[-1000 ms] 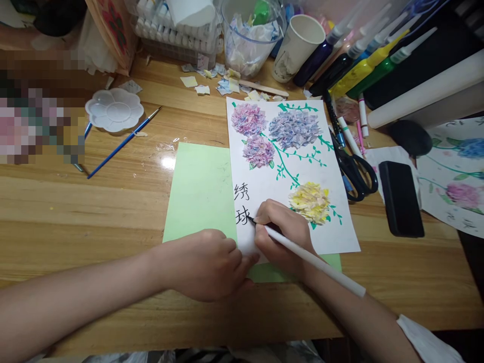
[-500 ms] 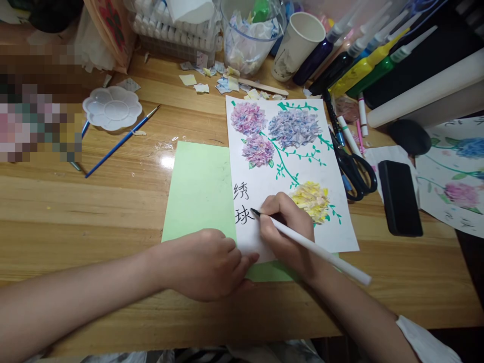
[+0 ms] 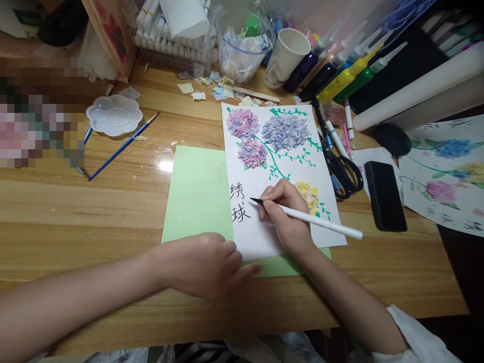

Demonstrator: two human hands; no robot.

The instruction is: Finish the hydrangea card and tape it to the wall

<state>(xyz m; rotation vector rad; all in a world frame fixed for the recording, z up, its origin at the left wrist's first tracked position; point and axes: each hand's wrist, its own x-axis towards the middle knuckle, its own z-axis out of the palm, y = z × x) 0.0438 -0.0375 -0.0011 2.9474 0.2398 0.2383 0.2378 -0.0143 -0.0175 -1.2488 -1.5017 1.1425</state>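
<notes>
My right hand (image 3: 287, 214) grips a white brush pen (image 3: 325, 225) with a black tip, lifted just right of two black characters on a white sheet (image 3: 260, 229). The sheet carries pink, blue and yellow crumpled-paper flowers (image 3: 284, 132) with green painted stems. It lies on a green paper (image 3: 198, 194). My left hand (image 3: 206, 264) rests with its fingers curled on the lower left corner of the sheet and the green paper, pressing them down.
Black scissors (image 3: 342, 171), markers and a black phone (image 3: 384, 195) lie right of the sheet. Paint bottles (image 3: 348, 75), a paper cup (image 3: 284, 58), a plastic tub of paper scraps (image 3: 242, 48), a white palette (image 3: 113, 115) and a blue brush (image 3: 123, 146) sit behind and left. Another flower painting (image 3: 449, 171) lies far right.
My right hand lifted the pen tip off the lower character and drew it up and to the right. The left hand stayed in place.
</notes>
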